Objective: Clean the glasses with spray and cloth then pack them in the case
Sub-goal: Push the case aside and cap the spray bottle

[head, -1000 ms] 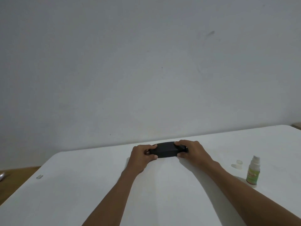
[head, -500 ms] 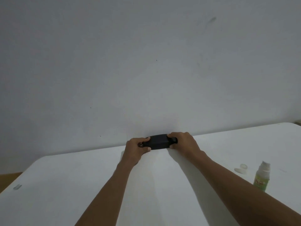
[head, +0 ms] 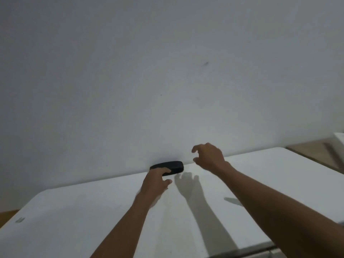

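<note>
Materials and finish, head view.

Case [head: 168, 166], centre of frame: black, matt, smooth shell with rounded ends, faint dull sheen along its top edge; plastic or leatherette, cannot tell which. Surface [head: 74, 211]: white, smooth, low-sheen, looks like laminate or plastic, takes soft shadows without glare. Wall [head: 149, 71], upper frame: pale grey-white painted plaster, matt, a few small dark scuffs at upper right. Floor [head: 7, 216], lower left corner: brown, wood-toned, slight gloss. Small flat item [head: 20, 220] at lower left edge of the surface: greyish, too small and blurred to assign a material.
</note>
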Available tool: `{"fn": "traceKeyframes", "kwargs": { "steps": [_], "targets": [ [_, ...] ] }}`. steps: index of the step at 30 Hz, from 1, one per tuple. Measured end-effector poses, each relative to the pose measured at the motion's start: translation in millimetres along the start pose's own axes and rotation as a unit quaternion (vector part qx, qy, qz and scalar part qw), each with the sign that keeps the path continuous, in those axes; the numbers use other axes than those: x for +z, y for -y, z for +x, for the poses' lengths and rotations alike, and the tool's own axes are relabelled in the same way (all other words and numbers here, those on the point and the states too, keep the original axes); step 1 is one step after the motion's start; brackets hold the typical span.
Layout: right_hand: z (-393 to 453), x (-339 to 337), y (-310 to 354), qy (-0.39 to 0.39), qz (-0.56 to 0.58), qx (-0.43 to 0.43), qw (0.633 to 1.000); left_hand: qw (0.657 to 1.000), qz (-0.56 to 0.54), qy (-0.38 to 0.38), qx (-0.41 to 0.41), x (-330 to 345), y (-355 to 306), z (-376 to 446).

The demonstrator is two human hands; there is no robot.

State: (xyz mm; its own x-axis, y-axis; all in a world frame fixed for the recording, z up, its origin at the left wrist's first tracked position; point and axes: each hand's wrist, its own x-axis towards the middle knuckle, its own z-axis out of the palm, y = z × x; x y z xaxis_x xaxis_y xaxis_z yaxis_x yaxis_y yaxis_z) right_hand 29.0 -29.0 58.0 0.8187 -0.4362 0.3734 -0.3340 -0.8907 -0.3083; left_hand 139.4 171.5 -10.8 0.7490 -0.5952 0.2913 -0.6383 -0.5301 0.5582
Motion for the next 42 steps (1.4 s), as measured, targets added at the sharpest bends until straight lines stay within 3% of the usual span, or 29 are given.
{"fn": "traceKeyframes", "kwargs": {
  "steps": [6, 11, 18, 23, 27, 36, 42],
  "targets": [
    [-55.2, -66.7, -61.5, -0.070, 0.075, 0.074, 0.992, 0.998, -0.036, 0.022, 0.048, 27.4, -76.6, -14.9],
    [-124.5, -66.1, -96.2, -0.153, 0.174, 0.080, 0.970, 0.994, -0.043, 0.054, 0.088, 67.2, -131.9, -29.1],
    [-167.3, -23.9, -113.9, -0.140, 0.264, 0.093, 0.950, 0.992, -0.056, 0.062, 0.089, 112.2, -170.2, -37.3],
    [-165.4, -3.7, -114.5, -0.135, 0.305, 0.066, 0.940, 0.970, -0.210, 0.112, 0.038, 131.3, -177.0, -38.9],
    [-163.0, 3.5, -116.4, -0.131, 0.318, 0.067, 0.937, 0.965, -0.234, 0.116, 0.010, 143.4, -169.0, -28.6],
    [-156.4, 6.8, -119.2, -0.103, 0.378, 0.106, 0.914, 0.942, -0.334, -0.018, -0.007, 113.0, -164.7, -9.7],
    [-157.9, 3.6, -115.1, -0.108, 0.413, 0.135, 0.894, 0.905, -0.425, -0.006, 0.028, 89.4, -185.7, -14.6]
  ]
}}
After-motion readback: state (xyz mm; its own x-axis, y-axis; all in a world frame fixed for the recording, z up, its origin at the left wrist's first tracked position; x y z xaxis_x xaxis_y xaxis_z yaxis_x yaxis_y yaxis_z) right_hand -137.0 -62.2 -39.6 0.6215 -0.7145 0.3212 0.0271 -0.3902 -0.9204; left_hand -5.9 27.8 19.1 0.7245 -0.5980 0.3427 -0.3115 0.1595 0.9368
